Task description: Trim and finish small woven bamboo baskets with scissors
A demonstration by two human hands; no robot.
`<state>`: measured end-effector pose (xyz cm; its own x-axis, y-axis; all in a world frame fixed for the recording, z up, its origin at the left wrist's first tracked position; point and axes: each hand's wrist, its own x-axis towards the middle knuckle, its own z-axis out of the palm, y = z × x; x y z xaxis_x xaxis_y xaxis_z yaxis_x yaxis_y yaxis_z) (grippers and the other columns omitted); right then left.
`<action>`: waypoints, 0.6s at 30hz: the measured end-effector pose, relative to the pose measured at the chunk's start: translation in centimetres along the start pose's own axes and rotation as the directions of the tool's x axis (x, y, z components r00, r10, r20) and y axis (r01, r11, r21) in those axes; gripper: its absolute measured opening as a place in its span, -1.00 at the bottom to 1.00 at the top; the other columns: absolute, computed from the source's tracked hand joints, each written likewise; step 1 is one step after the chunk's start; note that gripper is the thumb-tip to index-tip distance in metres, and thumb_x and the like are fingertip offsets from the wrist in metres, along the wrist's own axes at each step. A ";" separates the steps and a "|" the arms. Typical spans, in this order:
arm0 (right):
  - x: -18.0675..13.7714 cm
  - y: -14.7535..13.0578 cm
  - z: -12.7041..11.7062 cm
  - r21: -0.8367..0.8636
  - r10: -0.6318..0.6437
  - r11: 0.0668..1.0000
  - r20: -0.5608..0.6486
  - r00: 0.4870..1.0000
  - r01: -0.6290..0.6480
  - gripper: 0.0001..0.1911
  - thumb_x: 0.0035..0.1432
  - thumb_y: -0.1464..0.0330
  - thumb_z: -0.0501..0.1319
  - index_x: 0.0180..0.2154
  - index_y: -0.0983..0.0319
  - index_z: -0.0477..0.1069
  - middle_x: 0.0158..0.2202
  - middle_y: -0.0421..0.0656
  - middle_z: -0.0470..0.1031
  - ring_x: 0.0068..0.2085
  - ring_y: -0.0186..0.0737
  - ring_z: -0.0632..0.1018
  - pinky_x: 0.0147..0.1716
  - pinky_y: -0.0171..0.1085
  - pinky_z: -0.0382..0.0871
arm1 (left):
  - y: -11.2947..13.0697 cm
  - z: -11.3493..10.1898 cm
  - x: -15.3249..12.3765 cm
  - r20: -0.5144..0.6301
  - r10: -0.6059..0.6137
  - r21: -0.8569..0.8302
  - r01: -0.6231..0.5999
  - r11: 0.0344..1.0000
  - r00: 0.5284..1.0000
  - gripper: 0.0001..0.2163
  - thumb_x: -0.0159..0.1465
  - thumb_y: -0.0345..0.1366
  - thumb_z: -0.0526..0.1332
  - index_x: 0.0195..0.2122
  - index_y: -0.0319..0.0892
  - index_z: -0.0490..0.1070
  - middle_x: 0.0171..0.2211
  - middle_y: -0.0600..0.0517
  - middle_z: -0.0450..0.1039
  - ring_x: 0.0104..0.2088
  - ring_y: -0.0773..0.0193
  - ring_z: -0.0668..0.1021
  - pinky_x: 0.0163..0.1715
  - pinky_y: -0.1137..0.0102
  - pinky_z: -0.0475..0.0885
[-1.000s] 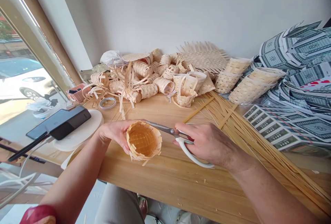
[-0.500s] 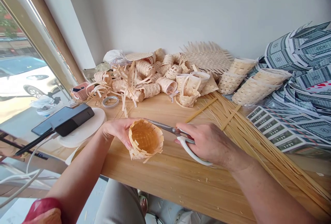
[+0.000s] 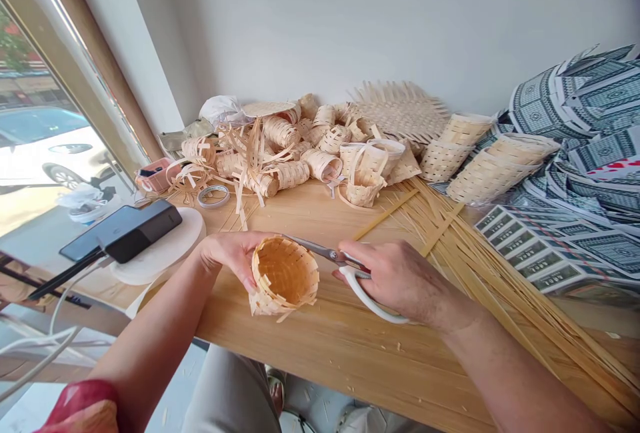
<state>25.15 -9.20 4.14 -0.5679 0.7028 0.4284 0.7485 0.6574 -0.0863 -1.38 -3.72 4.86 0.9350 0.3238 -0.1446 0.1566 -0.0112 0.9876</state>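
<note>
My left hand (image 3: 234, 255) grips a small woven basket (image 3: 285, 273) by its left side, above the front part of the wooden table. The basket's mouth tilts toward me, and short strip ends stick out around its rim. In my right hand (image 3: 393, 280) is a pair of scissors (image 3: 367, 296) with white handles, the fingers wrapped through the loops. Its grey blades point left and lie along the basket's far rim. The blade tips are close to the rim beside my left fingers; whether a strip is between them I cannot make out.
Several woven baskets (image 3: 293, 175) and loose strips are heaped along the wall. A tape roll (image 3: 213, 196) lies in front of them. Long flat strips (image 3: 470, 266) cover the table's right side, beside patterned folded card pieces (image 3: 565, 240). A phone with a black block (image 3: 145, 230) stands at left.
The basket has shifted slightly down and to the right in view, its mouth turned a little. The scissors have moved slightly down and left with my right hand.
</note>
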 end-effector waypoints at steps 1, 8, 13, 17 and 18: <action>0.0 0.2 0.1 0.008 0.006 1.000 -0.004 1.000 -0.006 -0.87 0.11 0.36 0.09 -0.39 0.21 0.41 -0.58 -0.21 0.51 -0.56 -0.24 0.49 -0.58 -0.33 0.09 | 0.1 0.0 0.1 0.001 0.006 -0.001 -0.006 1.000 1.000 -0.23 -0.19 -0.14 0.45 0.08 -0.20 0.27 -0.09 -0.14 0.46 -0.10 0.02 0.50 -0.14 0.28 0.42; 0.1 1.0 0.1 0.197 0.105 0.976 -0.052 0.993 -0.093 -0.81 0.10 0.26 0.17 -0.25 0.22 0.37 -0.45 -0.19 0.52 -0.53 -0.28 0.47 -0.52 -0.35 0.21 | 0.1 0.1 0.8 -0.059 0.103 0.016 -0.102 0.995 0.993 -0.12 -0.19 -0.19 0.46 0.17 -0.15 0.14 0.09 -0.18 0.30 0.10 -0.03 0.34 0.06 0.18 0.25; 0.3 1.4 0.2 0.262 0.201 0.951 -0.111 0.973 -0.166 -0.82 0.04 0.26 0.21 -0.30 0.21 0.36 -0.50 -0.22 0.45 -0.55 -0.29 0.42 -0.52 -0.33 0.21 | -0.3 0.4 1.2 -0.266 0.216 0.197 -0.167 0.966 0.939 -0.16 -0.17 -0.11 0.44 0.15 -0.16 0.16 0.09 -0.18 0.28 0.13 -0.06 0.30 0.10 0.14 0.19; 0.7 1.2 0.6 0.733 0.458 0.610 -0.018 0.889 -0.300 -0.66 -0.01 0.14 0.23 -0.25 0.19 0.26 -0.51 -0.23 0.42 -0.54 -0.25 0.46 -0.59 -0.32 0.29 | -0.8 1.0 2.4 -0.551 0.387 0.516 -0.062 0.854 0.740 -0.14 -0.11 -0.09 0.41 0.19 -0.16 0.06 0.13 -0.21 0.21 0.13 -0.06 0.29 0.14 0.12 0.13; 0.8 0.9 0.9 0.815 0.484 0.491 0.038 0.874 -0.307 -0.60 -0.05 0.11 0.25 -0.24 0.18 0.23 -0.46 -0.20 0.46 -0.52 -0.23 0.49 -0.58 -0.30 0.33 | -0.9 1.2 2.8 -0.591 0.449 0.585 -0.026 0.810 0.670 -0.14 -0.10 -0.08 0.40 0.20 -0.17 0.05 0.14 -0.22 0.18 0.14 -0.07 0.27 0.15 0.10 0.10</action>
<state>25.06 -7.76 3.63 -0.1475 0.9428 0.2990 0.2631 0.3288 -0.9070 1.46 -3.99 3.51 0.5087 0.7712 0.3827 0.2885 -0.5715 0.7682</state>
